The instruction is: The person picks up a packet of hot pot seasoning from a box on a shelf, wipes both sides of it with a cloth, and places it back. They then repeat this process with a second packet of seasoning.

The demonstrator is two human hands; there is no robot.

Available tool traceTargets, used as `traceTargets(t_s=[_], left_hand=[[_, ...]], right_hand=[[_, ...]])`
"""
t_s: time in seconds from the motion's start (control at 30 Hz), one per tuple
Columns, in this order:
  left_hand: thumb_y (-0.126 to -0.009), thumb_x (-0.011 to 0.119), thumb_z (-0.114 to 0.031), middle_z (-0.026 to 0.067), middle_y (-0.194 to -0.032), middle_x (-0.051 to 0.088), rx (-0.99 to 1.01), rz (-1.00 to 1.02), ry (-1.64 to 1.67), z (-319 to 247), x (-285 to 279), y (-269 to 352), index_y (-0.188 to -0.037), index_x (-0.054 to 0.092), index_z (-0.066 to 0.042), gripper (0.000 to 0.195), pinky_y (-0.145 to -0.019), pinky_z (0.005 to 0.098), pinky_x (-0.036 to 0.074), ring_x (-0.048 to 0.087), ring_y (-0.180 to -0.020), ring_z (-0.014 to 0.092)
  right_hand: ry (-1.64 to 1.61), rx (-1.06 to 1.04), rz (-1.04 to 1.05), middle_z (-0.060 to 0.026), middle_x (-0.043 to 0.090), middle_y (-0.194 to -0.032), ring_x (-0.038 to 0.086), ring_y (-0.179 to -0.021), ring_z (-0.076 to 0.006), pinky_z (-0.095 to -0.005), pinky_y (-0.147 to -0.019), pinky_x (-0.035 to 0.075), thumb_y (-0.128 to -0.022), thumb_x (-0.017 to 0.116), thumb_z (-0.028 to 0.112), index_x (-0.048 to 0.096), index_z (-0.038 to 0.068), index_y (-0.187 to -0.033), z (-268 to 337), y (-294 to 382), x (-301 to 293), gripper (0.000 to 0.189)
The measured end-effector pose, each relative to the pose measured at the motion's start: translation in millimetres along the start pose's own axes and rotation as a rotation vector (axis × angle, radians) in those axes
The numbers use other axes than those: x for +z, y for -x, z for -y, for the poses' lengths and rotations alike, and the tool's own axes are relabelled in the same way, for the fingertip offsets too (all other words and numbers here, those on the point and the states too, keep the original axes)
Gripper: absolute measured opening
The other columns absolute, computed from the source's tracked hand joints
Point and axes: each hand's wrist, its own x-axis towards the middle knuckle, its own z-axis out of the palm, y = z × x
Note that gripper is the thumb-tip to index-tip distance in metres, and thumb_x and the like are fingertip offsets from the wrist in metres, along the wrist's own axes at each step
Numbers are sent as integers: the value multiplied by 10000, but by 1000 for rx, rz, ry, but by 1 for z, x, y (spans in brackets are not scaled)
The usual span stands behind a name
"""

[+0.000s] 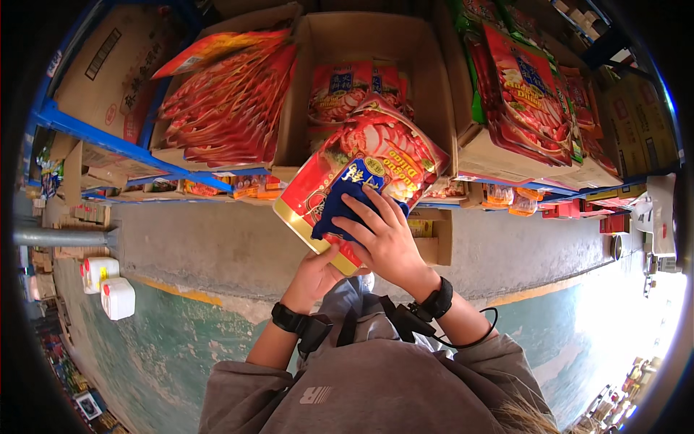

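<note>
A red hot pot seasoning packet (387, 146) with a gold band at its near end is held tilted before me. My left hand (320, 275) grips its near edge, thumb on the gold band and the other fingers partly hidden beneath. A dark blue cloth (347, 211) lies bunched on the packet's printed face. Spread over that cloth, my right hand (386, 241) presses it against the packet. Beyond the packet, an open cardboard box (374, 27) on the shelf contains similar red packets (339, 87) lying flat.
To the left, a carton holds a dense row of red packets (227, 103). More packets (528, 92) stack on a carton at right. A blue shelf frame (97, 130) borders these. White jugs (117, 298) stand on the floor, and an open carton (442, 238) sits under the shelf.
</note>
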Motion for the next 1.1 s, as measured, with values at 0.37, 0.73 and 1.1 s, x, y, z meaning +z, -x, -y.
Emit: traceTargets(t_s=[0.37,0.73,1.1], left_hand=[[-884,453,-74,162,-1128,527,-6,-98,-226,-22,3,2,-1214,368,-8,348,-684,397,554,573,-983,310],[-885,441,-38,162,-1196,479,-86,37,-223,-38,1,8,-1227,338,2,359,-822,441,494,550,-1023,316],[-910,457,-170,85,-1177,500,120,-211,39,-21,-29,-8,-1207,404,-43,328,-921,352,402,481,-1115,184]], right_hand=[[-9,112,-247,-114,526,-1138,464,-1078,-342,-425,-907,388,-641,562,-1,570,110,-1020,-34,-22,-6,394],[-27,366,-233,-148,555,-1031,508,-986,-329,-385,-859,406,-705,521,-14,546,63,-1037,-84,-23,-41,342],[-69,-188,54,-101,493,-1173,442,-1086,-306,-399,-912,383,-662,589,97,592,141,-1026,11,-56,29,367]])
